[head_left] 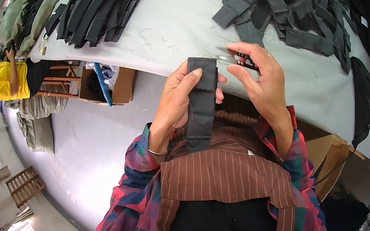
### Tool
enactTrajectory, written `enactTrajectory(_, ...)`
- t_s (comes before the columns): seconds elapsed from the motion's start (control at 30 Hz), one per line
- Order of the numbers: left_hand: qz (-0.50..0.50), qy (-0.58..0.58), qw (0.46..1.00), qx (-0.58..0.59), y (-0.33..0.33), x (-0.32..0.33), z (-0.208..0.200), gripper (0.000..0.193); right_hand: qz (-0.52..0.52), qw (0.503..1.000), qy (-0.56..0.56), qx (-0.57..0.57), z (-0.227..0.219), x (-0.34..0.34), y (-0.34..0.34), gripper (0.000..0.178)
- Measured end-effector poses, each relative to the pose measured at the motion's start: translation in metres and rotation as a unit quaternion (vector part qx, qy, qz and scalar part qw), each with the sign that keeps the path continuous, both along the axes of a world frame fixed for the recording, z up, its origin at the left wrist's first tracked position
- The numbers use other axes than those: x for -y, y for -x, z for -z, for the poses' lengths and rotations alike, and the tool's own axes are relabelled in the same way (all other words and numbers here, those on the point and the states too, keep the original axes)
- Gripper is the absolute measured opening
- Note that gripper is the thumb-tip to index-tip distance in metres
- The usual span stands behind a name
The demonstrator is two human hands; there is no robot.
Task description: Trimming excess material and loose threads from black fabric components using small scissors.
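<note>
A dark grey fabric strip (202, 103) hangs from my left hand (176, 92), pinched near its stitched top end. The thumb lies across its front, with fingers showing behind its right edge. My right hand (269, 82) is closed around black-handled thread snips (247, 62). Their pale metal blades, smeared by motion, point left just above and beside the strip's top corner. Whether blade and cloth touch, I cannot tell. Both hands are over the near edge of the white table (158, 35).
Loose dark strips (300, 18) lie heaped at the table's far right, and a tidier row of strips (97, 14) at the left. Cut threads litter the tabletop. A cardboard box (123, 86) stands below the table at left. A person in a yellow shirt (1, 81) is farther left.
</note>
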State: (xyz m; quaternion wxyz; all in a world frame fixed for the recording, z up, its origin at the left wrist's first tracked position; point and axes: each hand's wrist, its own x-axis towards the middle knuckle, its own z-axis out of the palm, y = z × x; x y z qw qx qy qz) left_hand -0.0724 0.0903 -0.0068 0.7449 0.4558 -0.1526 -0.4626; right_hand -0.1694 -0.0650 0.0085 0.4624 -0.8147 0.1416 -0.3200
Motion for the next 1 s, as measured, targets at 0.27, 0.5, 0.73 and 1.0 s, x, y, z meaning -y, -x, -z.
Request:
enactTrajectory(0.27,-0.014,0.006,0.999,-0.031,-0.001,0.0,0.001,0.027,-0.006,0.987,0.158,-0.034,0.013,0.004,0.005,0.022)
enactTrajectory(0.5,-0.001,0.007,0.998,-0.058,-0.001,0.0,0.0,0.027,0.013,0.983,0.183,0.005,0.018,0.004,-0.001,0.019)
enactTrajectory(0.73,0.003,-0.014,0.997,-0.073,-0.001,-0.001,0.002,0.026,0.012,0.969,0.245,-0.008,0.022,0.01,0.0,0.014)
enactTrajectory(1.0,-0.011,0.013,0.996,-0.092,-0.001,-0.001,0.004,0.034,0.015,0.995,0.1,0.005,0.022,0.013,0.0,0.014)
